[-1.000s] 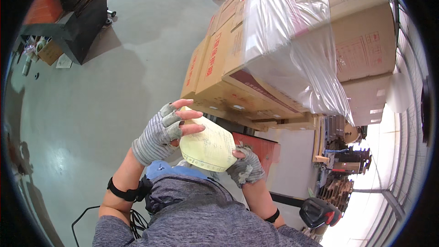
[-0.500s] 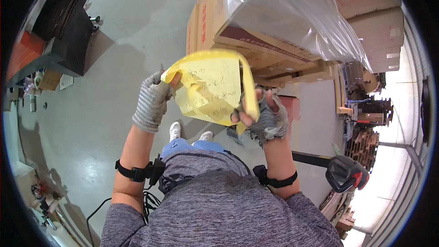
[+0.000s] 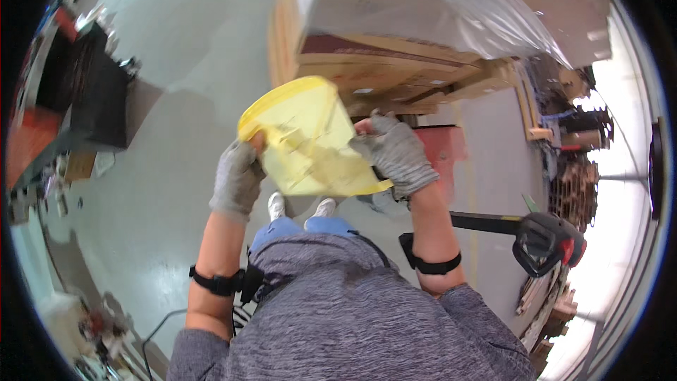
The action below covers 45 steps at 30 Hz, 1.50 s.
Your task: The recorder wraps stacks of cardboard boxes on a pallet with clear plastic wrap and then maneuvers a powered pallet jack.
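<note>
Black box-shaped stand (image 3: 92, 85): blurred from where I stand, well left of the yellow paper sheet (image 3: 300, 113). Left hand (image 3: 240, 176), grey-gloved, thumb bare: closed on the sheet's left edge, pinching it. Yellow paper sheet: raised between both hands in front of the person, creased, far edge curled; its longer run looks crosswise, from hand to hand, dipping rightward; neither hand is clearly nearer, each meeting its own side. White shoes (image 3: 276, 206): on the floor, below the sheet. Brown cartons (image 3: 395, 74), partly under clear plastic film (image 3: 409, 3): beyond the sheet, rightward. Right hand (image 3: 396, 155), grey-gloved: fingers curled at the sheet's right edge; whether they pinch it, I cannot tell. Red panel (image 3: 441, 159): right of the sheet. Black-and-red handle (image 3: 551, 243): farther right of the sheet, set lower.
</note>
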Each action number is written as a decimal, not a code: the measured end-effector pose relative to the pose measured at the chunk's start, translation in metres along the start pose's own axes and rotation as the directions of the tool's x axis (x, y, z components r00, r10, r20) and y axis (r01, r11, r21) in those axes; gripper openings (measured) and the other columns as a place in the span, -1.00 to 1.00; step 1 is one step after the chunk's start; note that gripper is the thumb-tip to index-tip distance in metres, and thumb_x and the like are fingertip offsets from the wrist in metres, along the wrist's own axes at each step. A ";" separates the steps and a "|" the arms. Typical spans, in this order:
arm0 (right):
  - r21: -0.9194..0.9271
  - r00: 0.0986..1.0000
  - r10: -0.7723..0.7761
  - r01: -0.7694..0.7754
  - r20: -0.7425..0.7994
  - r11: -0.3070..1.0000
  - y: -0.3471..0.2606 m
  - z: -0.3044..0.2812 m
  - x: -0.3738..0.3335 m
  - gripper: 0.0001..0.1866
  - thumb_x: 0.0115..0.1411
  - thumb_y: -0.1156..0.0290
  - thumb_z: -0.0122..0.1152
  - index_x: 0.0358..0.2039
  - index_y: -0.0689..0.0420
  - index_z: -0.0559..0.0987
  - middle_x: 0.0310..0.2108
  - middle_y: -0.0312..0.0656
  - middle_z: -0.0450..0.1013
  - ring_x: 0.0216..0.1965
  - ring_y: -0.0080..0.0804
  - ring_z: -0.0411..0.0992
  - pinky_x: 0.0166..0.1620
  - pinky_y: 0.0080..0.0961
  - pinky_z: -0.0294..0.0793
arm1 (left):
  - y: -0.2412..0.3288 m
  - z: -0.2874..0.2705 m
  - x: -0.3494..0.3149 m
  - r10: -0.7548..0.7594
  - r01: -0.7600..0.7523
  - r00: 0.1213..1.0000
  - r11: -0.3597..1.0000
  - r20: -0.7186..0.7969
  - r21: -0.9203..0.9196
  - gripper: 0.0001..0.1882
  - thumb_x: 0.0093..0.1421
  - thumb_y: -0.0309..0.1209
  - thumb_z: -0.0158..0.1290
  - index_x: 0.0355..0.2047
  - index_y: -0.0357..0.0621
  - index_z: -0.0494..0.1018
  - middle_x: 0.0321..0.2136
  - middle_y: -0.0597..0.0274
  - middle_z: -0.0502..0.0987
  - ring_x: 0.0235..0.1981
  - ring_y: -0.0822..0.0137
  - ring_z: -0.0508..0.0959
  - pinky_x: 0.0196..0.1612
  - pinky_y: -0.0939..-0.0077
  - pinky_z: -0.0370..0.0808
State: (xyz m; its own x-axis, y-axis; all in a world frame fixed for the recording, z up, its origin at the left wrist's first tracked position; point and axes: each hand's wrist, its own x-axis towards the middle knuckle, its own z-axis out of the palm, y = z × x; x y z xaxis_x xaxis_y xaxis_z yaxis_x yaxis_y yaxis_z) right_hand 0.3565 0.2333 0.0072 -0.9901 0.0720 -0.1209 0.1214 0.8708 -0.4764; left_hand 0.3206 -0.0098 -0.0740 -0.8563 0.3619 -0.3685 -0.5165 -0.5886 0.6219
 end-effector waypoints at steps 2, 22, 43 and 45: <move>0.117 0.995 0.097 -0.093 -0.029 0.989 0.019 0.000 -0.008 -0.67 -0.06 0.27 0.28 -0.27 0.13 0.52 -0.33 -0.17 0.48 -0.30 -0.30 0.44 -0.18 -0.43 0.38 | 0.001 0.010 -0.003 0.055 -0.054 0.998 0.998 0.040 -0.027 -0.55 0.14 -0.31 0.00 -0.03 -0.35 0.28 -0.13 0.10 0.42 -0.12 0.29 0.44 -0.06 0.42 0.40; 0.803 0.706 0.557 -0.586 0.438 0.111 0.041 0.054 -0.035 -0.53 0.08 -0.17 -0.04 -0.43 0.03 0.44 -0.52 -0.40 0.44 -0.48 -0.65 0.46 -0.50 -0.60 0.27 | -0.030 0.045 -0.009 0.222 -0.225 0.971 0.974 -0.090 -0.029 -0.45 0.12 -0.22 0.03 0.06 -0.18 0.17 -0.02 0.16 0.34 -0.01 0.22 0.38 0.03 0.30 0.37; 0.042 0.930 0.189 -0.186 -0.317 0.982 0.106 -0.029 -0.026 -0.75 -0.13 0.28 0.11 -0.51 0.21 0.53 -0.53 0.03 0.46 -0.45 -0.03 0.46 -0.39 -0.20 0.43 | -0.007 0.060 -0.027 0.388 -0.368 0.915 0.683 0.113 0.631 -0.45 -0.01 -0.52 -0.07 0.07 -0.19 0.22 -0.13 0.13 0.37 -0.21 0.37 0.39 -0.35 0.63 0.37; -0.043 0.975 0.102 -0.113 -0.197 0.993 0.089 -0.040 -0.028 -0.79 -0.15 0.36 0.13 -0.53 0.23 0.55 -0.52 0.06 0.47 -0.45 -0.03 0.47 -0.39 -0.21 0.44 | 0.002 0.111 -0.026 0.497 -0.607 0.723 0.124 0.480 0.785 -0.46 -0.06 -0.42 0.04 0.00 -0.21 0.28 -0.07 0.14 0.33 -0.09 0.28 0.27 -0.15 0.44 0.26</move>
State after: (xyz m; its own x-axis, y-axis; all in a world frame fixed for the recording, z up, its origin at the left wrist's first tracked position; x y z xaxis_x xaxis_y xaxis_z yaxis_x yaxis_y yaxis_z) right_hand 0.3920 0.3283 0.0034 -0.9669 0.2550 0.0050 0.2292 0.8773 -0.4216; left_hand 0.3432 0.0603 0.0136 -0.8717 0.3163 0.3742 0.4617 0.2747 0.8434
